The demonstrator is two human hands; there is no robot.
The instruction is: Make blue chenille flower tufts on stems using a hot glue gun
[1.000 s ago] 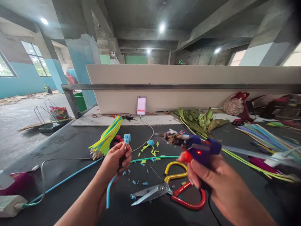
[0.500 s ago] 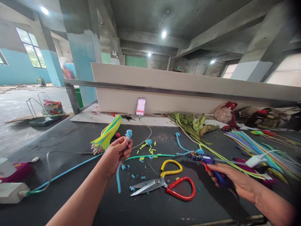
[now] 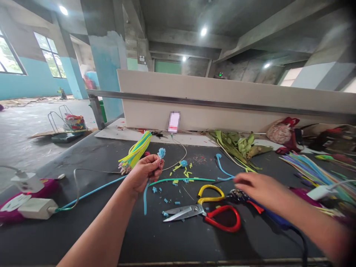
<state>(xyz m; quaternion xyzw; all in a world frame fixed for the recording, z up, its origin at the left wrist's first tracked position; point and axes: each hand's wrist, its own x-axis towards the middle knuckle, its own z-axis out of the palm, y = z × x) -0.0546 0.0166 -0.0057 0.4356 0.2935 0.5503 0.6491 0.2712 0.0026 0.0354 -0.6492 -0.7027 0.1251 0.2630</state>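
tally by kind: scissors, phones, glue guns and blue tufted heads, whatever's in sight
Scissors: 1
Phone: 1
Glue gun: 1, partly hidden by the right hand
Blue tufted heads: 3 (1 at the left hand, 2 on the black tabletop)
Total: 6 in sight

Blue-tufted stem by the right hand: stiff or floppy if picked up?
The blue stem is probably bendable but semi-stiff, since it lies in a smooth curve. Likely light, as it looks thin. If pushed, it probably won't roll freely: the bend and tufted head should stop it.
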